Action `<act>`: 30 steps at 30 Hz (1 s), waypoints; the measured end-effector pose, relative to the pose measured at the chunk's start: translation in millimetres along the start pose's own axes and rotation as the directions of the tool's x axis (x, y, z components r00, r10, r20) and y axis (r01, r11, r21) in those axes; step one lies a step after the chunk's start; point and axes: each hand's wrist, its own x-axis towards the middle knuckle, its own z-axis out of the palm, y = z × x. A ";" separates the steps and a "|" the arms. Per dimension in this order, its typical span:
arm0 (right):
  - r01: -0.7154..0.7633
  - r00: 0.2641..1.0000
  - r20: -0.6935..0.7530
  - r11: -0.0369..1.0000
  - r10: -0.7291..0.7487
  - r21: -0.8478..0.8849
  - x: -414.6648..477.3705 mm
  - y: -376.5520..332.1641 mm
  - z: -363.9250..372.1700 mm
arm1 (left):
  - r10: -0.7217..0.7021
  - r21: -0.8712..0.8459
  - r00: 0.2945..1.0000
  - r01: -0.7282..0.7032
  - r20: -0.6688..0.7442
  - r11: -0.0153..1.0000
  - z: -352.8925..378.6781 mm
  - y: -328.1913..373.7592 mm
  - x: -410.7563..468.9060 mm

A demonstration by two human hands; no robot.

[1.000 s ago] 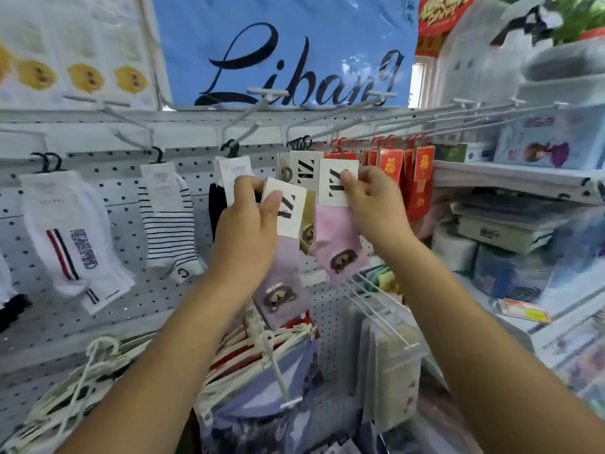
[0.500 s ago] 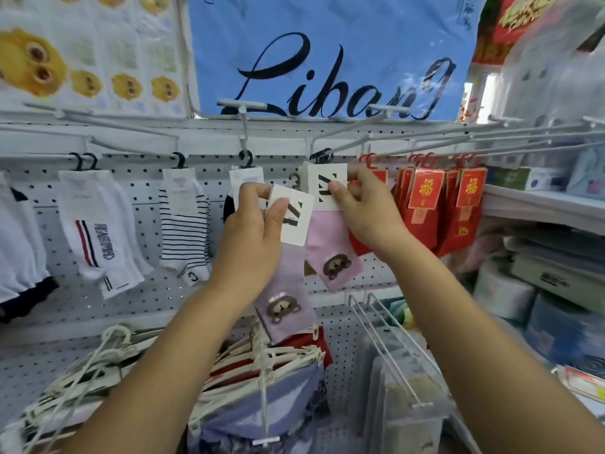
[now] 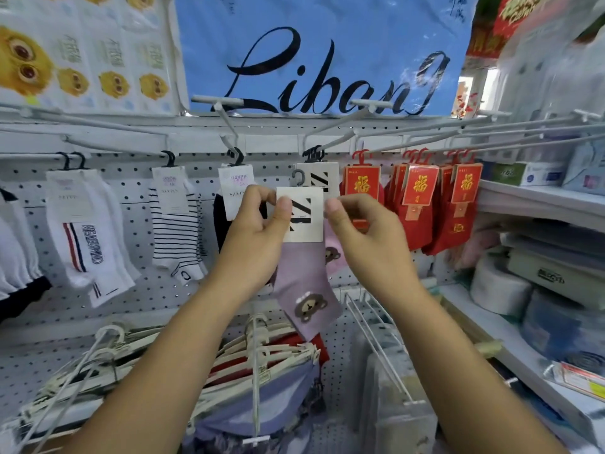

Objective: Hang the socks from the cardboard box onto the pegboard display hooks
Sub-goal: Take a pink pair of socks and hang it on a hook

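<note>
Along the pegboard (image 3: 131,290), the left end carries white socks with a red-and-navy stripe (image 3: 82,231). Next comes a black-and-white striped pair (image 3: 176,231), then a dark sock under a white label (image 3: 235,188), each on its own peg.

In front of the board's middle, the left hand (image 3: 258,237) pinches the left edge of a white header card (image 3: 302,214). Its thumb lies flat on the card's face and its fingers are curled behind. The lilac sock (image 3: 307,290) with a bear face hangs straight down from that card, below and to the right of the hand. The card's small grey hanger hook (image 3: 297,176) sticks up free, on no peg, just below and left of the display peg (image 3: 340,127). That peg already holds a matching card with a pink sock (image 3: 332,250) peeking out behind the lilac one.

The right hand (image 3: 366,237) is at the card's right edge, fingers curled and thumb tip against the edge. I can't tell whether it actually nips the card.

Further right, red socks (image 3: 422,204) with gold-lettered labels crowd several pegs. Past them a shelf (image 3: 540,198) at the board's right end holds boxes and wrapped rolls. Below the hands, a bundle of pale hangers (image 3: 131,355) leans against the board's lower edge.
</note>
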 end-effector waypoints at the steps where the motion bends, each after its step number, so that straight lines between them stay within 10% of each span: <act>1: -0.024 0.997 0.069 0.999 0.022 0.025 -2.6 -3.1 0.2 | 0.012 -0.010 1.000 -0.011 0.019 1.000 2.4 2.0 -0.9; 6: -0.078 0.995 0.071 0.983 0.067 0.166 -1.5 -5.8 -5.4 | -0.018 -0.143 0.998 0.026 0.059 0.989 8.6 14.8 -5.3; 13: -0.163 0.987 0.024 0.962 0.162 0.219 25.4 2.3 -12.4 | 0.095 0.181 0.894 -0.016 -0.438 0.983 -21.5 6.8 -0.3; 30: -0.095 0.994 0.065 0.988 0.088 0.118 54.6 15.2 4.5 | 0.277 0.228 0.931 -0.223 -0.238 0.948 -44.0 7.9 24.1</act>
